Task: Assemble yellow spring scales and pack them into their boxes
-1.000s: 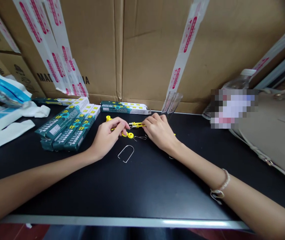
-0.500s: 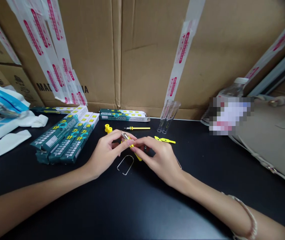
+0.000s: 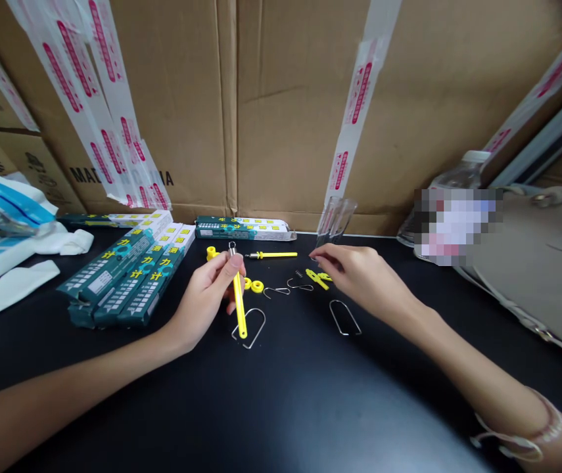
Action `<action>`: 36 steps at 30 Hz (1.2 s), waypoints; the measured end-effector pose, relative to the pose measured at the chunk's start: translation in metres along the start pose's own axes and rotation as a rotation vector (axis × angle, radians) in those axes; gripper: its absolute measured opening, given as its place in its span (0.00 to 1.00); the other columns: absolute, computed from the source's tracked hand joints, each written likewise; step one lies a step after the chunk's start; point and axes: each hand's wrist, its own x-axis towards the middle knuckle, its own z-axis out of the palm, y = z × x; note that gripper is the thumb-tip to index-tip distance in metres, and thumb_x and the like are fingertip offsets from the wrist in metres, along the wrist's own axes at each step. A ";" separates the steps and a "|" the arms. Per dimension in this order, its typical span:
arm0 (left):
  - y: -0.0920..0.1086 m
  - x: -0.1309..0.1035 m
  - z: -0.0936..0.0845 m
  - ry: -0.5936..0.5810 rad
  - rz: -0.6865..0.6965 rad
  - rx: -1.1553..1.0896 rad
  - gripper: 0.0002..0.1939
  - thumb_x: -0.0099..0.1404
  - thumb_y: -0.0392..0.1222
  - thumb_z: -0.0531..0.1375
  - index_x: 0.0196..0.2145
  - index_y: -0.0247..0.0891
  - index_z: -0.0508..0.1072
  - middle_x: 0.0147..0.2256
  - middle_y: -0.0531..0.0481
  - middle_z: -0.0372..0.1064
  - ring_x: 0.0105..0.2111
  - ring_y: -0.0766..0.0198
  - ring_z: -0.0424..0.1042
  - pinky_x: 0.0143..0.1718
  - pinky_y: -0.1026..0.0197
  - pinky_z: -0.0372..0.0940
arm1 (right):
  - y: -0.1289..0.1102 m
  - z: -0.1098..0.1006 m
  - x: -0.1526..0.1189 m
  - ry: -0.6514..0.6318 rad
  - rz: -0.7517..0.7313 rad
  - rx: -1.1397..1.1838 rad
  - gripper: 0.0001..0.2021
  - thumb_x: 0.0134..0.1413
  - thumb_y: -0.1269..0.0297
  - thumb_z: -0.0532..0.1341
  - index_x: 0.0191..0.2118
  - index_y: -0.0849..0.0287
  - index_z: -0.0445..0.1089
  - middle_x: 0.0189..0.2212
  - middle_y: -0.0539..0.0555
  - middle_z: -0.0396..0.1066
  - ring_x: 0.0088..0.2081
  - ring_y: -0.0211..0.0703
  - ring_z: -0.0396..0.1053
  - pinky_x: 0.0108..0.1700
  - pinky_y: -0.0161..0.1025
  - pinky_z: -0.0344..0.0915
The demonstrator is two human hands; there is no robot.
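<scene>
My left hand [image 3: 211,282] is closed around a yellow plastic rod with a spring and a small metal loop [image 3: 240,305] at its top. The rod points down towards me, over a bent wire loop [image 3: 256,322] on the table. My right hand [image 3: 354,269] has thumb and fingertips pinched together at the lower ends of two clear tubes [image 3: 336,217]; whether it grips one is hidden. Yellow flat pieces [image 3: 317,278] lie beside its fingers. Between the hands are yellow rings [image 3: 257,286], wire hooks [image 3: 277,291] and a small spring [image 3: 299,273].
A second yellow rod [image 3: 278,255] lies behind the hands. Green and white boxes [image 3: 127,276] are stacked at left, with another box [image 3: 246,228] against the cardboard [image 3: 281,131]. A wire loop [image 3: 344,318] lies at right. A bottle [image 3: 461,174] and bag [image 3: 532,263] stand further right.
My hands have parted. The right hand moved right and away from the rod to the tubes. The left hand keeps the rod, now turned lengthwise, uncovering the rings and hooks.
</scene>
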 end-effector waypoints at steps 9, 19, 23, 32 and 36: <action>0.004 -0.003 0.001 0.004 -0.025 0.015 0.20 0.70 0.60 0.52 0.33 0.40 0.64 0.17 0.58 0.63 0.15 0.71 0.60 0.14 0.71 0.56 | 0.007 0.007 0.000 -0.010 -0.020 0.049 0.11 0.64 0.72 0.57 0.44 0.58 0.77 0.39 0.57 0.78 0.40 0.50 0.75 0.45 0.47 0.71; 0.002 -0.001 0.000 0.045 0.002 0.036 0.18 0.73 0.56 0.49 0.33 0.40 0.65 0.11 0.62 0.55 0.10 0.73 0.50 0.12 0.73 0.50 | -0.020 0.004 -0.007 -0.069 -0.459 0.073 0.09 0.66 0.71 0.57 0.43 0.62 0.76 0.35 0.58 0.76 0.40 0.50 0.68 0.42 0.46 0.70; 0.001 0.002 -0.001 0.061 -0.031 0.002 0.18 0.72 0.57 0.50 0.33 0.40 0.65 0.12 0.62 0.55 0.10 0.73 0.51 0.11 0.73 0.49 | -0.034 0.008 -0.013 -0.057 -0.485 0.053 0.18 0.69 0.61 0.54 0.30 0.60 0.74 0.26 0.56 0.72 0.33 0.48 0.66 0.35 0.43 0.67; 0.000 0.002 -0.002 0.119 -0.053 -0.021 0.19 0.71 0.57 0.51 0.33 0.40 0.66 0.13 0.62 0.54 0.11 0.73 0.49 0.11 0.72 0.47 | -0.039 0.014 -0.021 -0.001 -0.261 0.149 0.12 0.70 0.68 0.50 0.38 0.60 0.70 0.33 0.57 0.73 0.34 0.47 0.70 0.36 0.43 0.67; -0.001 0.001 -0.002 0.118 -0.016 -0.008 0.18 0.73 0.54 0.48 0.33 0.39 0.66 0.12 0.62 0.53 0.13 0.72 0.49 0.14 0.72 0.50 | -0.038 0.026 -0.019 0.047 -0.239 0.271 0.08 0.66 0.70 0.57 0.49 0.59 0.69 0.41 0.57 0.74 0.43 0.49 0.70 0.45 0.46 0.69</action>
